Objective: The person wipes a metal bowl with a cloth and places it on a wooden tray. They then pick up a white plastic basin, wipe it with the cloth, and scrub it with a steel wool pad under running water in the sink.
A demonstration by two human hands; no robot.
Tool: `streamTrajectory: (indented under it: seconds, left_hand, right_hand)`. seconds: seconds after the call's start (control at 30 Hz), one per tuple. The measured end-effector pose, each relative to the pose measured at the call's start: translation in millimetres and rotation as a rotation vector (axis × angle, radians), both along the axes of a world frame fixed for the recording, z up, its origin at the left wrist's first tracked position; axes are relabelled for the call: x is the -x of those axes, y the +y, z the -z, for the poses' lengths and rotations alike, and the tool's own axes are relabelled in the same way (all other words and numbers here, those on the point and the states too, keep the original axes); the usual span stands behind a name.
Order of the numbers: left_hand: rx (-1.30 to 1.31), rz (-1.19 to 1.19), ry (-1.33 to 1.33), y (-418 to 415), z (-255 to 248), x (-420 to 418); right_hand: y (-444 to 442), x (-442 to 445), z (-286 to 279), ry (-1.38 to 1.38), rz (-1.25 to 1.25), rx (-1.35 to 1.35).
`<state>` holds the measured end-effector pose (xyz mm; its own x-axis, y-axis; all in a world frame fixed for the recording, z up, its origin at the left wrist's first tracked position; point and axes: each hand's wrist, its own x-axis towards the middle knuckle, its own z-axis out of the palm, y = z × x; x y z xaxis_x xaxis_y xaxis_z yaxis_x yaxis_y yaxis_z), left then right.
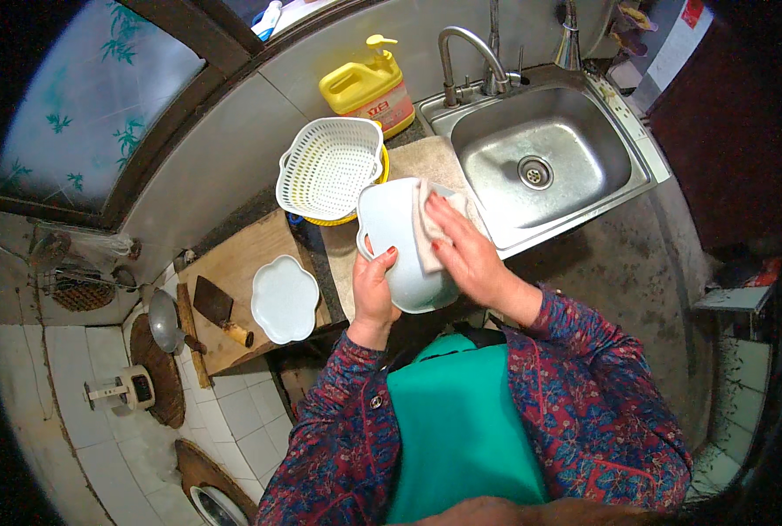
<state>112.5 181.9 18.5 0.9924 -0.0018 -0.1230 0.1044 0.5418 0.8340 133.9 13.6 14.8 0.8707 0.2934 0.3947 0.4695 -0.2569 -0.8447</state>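
My left hand (376, 286) grips the handle end of a pale white plastic basin (394, 227), thumb over its surface. My right hand (466, 256) presses a folded light cloth (427, 227) flat against the same basin. The basin is tilted in front of my body, above a beige towel (424, 154) spread on the counter. Just behind it, a white slotted colander (331, 167) sits on a yellow basket (385, 164), mostly hidden. A white flower-shaped plate (285, 299) lies to the left on a wooden cutting board (249, 253).
A stainless steel sink (562, 138) with a curved faucet (473, 33) is at the right. Behind the colander stands a yellow detergent jug (371, 89) with a pump. A cleaver (214, 302) lies on the board. Further left are a metal ladle (164, 320) and a small appliance (131, 388).
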Motion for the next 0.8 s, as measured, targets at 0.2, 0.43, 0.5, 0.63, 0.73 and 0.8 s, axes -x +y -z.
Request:
streamTrajectory:
  seconds: [0.2,0.43,0.5,0.63,0.73,0.8]
  left_hand:
    - [0.072,0.009,0.081,-11,6,1]
    - [0.111,-0.030,0.118,-29,-2,3]
    - [0.227,-0.026,0.160,-30,-2,-2]
    - [0.225,-0.026,0.031,-31,-14,-14]
    - [0.565,0.201,0.139,-21,-41,-23]
    - [0.504,0.075,0.216,-30,-52,-18]
  right_hand:
    - [-15,-29,54,0.073,0.181,0.027]
    - [-13,-18,14,0.430,0.181,-0.222]
    - [-6,5,-23,-0.064,0.194,-0.138]
    - [1,34,-56,-0.532,0.137,0.341]
    - [3,48,-39,-0.617,0.155,0.420]
    - [-6,49,-34,-0.630,0.211,0.381]
